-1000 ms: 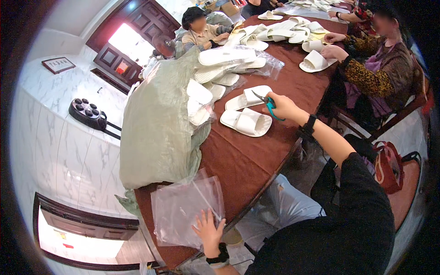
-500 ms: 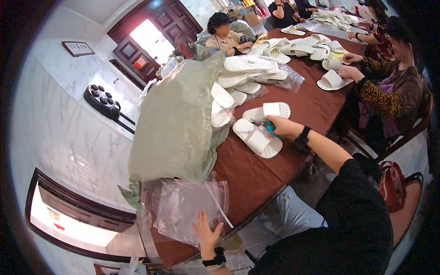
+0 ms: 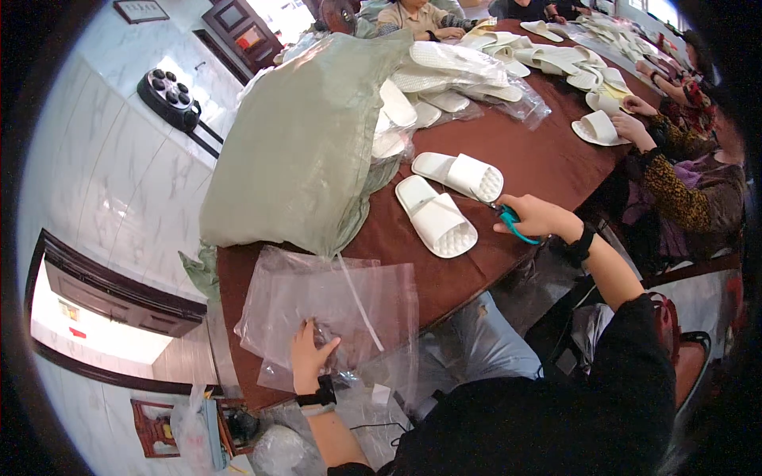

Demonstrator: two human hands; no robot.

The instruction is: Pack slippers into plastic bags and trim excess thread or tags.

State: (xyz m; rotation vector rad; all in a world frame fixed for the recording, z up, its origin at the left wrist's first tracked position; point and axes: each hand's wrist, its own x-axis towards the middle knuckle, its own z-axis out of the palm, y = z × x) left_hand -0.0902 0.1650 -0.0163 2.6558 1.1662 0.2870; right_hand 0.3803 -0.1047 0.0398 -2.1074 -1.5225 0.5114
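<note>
The left hand (image 3: 311, 355) lies on a pile of clear bags (image 3: 333, 313) at the near edge of the brown worktop (image 3: 540, 159), its fingers pinching the top bag. The right hand (image 3: 533, 217) has its fingers curled tight around teal scissors (image 3: 514, 224), just beside two white slippers (image 3: 448, 198).

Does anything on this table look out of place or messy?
Nothing looks spilled or broken. The clear bags under the left hand hang crumpled over the table edge, and the two slippers by the right hand lie askew, not paired neatly.
</note>
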